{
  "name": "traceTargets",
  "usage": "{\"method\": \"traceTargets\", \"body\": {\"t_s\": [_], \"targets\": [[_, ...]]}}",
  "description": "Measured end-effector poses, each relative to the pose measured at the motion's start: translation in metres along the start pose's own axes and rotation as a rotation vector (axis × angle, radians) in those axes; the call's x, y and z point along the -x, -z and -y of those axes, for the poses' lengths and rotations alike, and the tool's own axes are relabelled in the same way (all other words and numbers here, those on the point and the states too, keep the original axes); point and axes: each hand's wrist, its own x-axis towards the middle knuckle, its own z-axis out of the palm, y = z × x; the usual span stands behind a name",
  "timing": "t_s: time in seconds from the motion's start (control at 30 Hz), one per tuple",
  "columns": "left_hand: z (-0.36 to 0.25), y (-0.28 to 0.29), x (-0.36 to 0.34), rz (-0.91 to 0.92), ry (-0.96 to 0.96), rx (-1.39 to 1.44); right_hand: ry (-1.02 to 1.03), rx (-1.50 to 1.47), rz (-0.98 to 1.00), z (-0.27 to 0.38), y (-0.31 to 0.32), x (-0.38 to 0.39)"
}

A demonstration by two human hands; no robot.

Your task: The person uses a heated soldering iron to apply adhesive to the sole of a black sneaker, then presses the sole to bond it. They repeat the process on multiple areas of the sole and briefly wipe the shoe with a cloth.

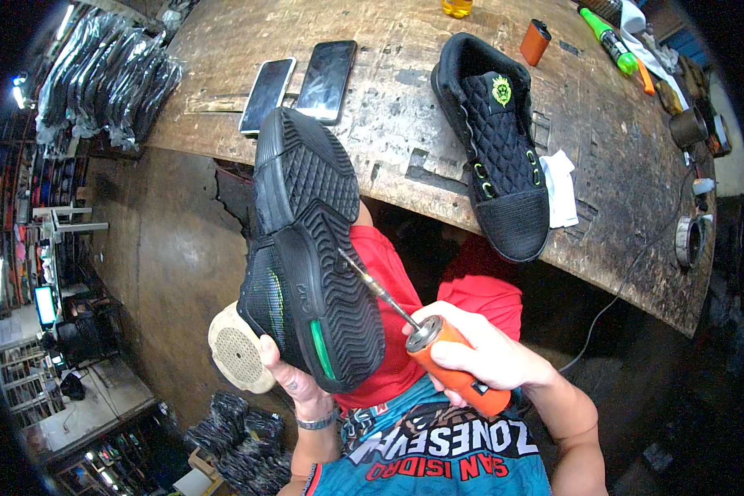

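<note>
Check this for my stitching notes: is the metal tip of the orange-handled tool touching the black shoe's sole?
Touching. The head view shows the tool, held in the right hand, with its thin metal tip meeting the sole of the black shoe at a groove, with no gap visible.

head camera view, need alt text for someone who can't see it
The left hand holds a black shoe sole up while the right hand holds an orange-handled tool with its thin metal tip at the sole's edge. A second black shoe and two phones lie on the worn workbench.

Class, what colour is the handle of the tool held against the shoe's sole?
Orange: the tool handle in the right hand, shown best in the head view.
</note>
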Motion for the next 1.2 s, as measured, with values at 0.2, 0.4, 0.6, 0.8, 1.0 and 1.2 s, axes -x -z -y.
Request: {"method": "traceTargets", "body": {"t_s": [0.2, 0.4, 0.6, 0.8, 1.0, 1.2], "targets": [[-0.005, -0.003, 0.000, 0.049, 0.018, -0.019, -0.120, -0.143, 0.089, 0.012, 0.019, 0.001], [-0.006, -0.003, 0.000, 0.052, 0.033, -0.014, -0.130, -0.196, 0.098, 0.012, 0.020, -0.002], [-0.009, -0.005, 0.000, 0.109, 0.044, 0.022, -0.170, -0.162, 0.130, 0.016, 0.019, 0.003], [-0.014, -0.012, 0.000, 0.099, -0.037, -0.123, -0.339, -0.146, 0.124, 0.037, 0.028, 0.012], [-0.017, -0.017, -0.001, 0.156, -0.008, -0.053, -0.418, 0.046, 0.184, 0.075, 0.046, 0.015], [-0.022, -0.025, -0.002, 0.134, -0.149, -0.220, -0.609, 0.126, 0.181, 0.108, 0.060, 0.008]]}}
